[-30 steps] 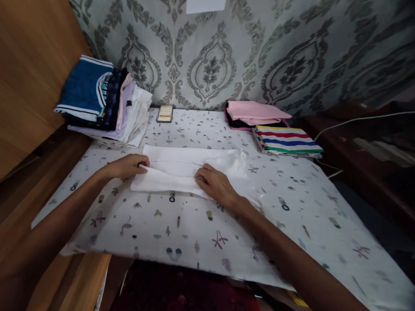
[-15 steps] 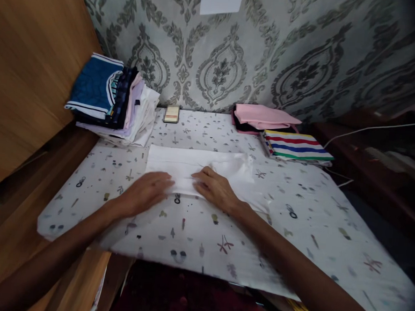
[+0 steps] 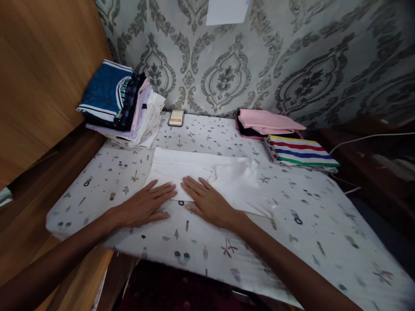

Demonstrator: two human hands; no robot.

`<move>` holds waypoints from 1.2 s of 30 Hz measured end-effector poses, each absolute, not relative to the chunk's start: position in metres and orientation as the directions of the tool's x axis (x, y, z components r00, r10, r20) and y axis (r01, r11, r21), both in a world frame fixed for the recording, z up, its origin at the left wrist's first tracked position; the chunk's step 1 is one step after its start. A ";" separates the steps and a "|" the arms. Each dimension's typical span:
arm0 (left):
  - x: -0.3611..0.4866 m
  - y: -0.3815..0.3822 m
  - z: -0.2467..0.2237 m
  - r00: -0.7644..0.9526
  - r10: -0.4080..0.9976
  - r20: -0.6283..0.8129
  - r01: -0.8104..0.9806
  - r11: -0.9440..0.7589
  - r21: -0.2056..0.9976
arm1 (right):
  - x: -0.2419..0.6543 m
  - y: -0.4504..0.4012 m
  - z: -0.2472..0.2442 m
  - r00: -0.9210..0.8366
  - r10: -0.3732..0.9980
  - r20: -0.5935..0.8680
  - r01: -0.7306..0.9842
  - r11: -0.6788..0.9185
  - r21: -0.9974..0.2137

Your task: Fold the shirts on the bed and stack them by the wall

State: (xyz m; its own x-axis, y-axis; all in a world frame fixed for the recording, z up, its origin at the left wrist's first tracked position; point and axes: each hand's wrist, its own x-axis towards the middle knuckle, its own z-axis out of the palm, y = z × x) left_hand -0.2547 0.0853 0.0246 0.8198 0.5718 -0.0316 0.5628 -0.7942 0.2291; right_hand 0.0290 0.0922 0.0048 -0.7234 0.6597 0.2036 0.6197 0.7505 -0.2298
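White cloth: folded into a long, flat piece (image 3: 229,178), center of the frame, lying on the printed sheet (image 3: 195,239); far edge fairly straight, right end looser and rumpled.
Your left hand: palm down (image 3: 143,205), fingers stretched out, their tips over the cloth's near-left edge; thumb out over the printed sheet; nothing gripped.
Your right hand: palm down (image 3: 209,202), flattened, fingers reaching over the cloth's near middle, thumb toward the printed sheet; nothing gripped.
Weight, stiffness (judged): light and soft; expect it to sag if you lift it by one end.
Slip (judged): low against your skin, though the loose layers could slide over each other under a sideways push.
Fragility (judged): the fabric won't break; only the fold and its creases are easily spoiled.
Creases: a line runs across the left half, with a wrinkle just beyond your right fingertips.
Best hold (judged): pinch all layers at the left end with one hand, and support the rumpled right end with your other palm beneath.
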 end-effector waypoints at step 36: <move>-0.233 0.276 0.067 0.182 0.975 -0.130 0.751 -0.052 0.659 | -0.083 0.097 0.054 -0.228 0.972 0.057 0.682 0.201 -0.703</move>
